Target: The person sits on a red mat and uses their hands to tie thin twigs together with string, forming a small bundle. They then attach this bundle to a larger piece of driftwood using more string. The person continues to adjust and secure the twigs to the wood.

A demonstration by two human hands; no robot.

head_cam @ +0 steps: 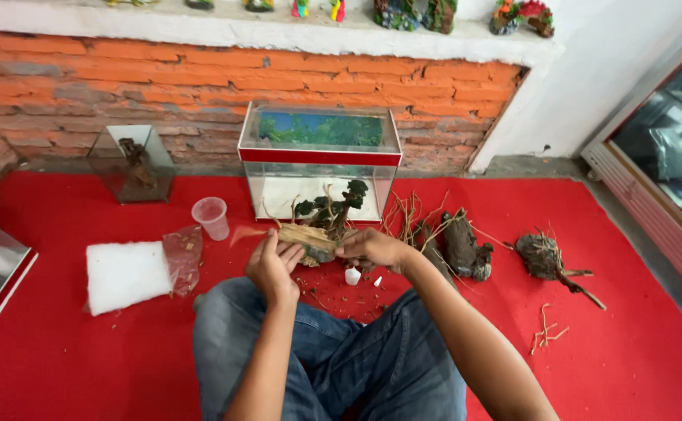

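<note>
we are sitting on the red carpet (60, 366), and everything here is placed from the red-rimmed glass aquarium (319, 156) standing against the brick wall (122, 78). well to the left of the aquarium a smaller glass tank (132, 162) is standing with a dark piece of wood inside. in front of the aquarium and to its left a white filter pad (125, 274) is lying beside a clear plastic bag (183, 256), with a clear plastic cup (211, 217) between them and the aquarium. to the right of the aquarium loose driftwood roots (459, 245) are lying, a further root clump (545, 257) beyond them.

just in front of the aquarium we are holding a driftwood bonsai piece (319, 228) off the carpet, its pale base running left to right between our hands, dark mossy tufts rising towards the aquarium. our left hand (272, 265) is curling around the base's left end, fingers closed on it. our right hand (375, 248) is pinching the right end, and is sitting slightly nearer the trunk. a small white cap (352, 276) is lying just below.
</note>
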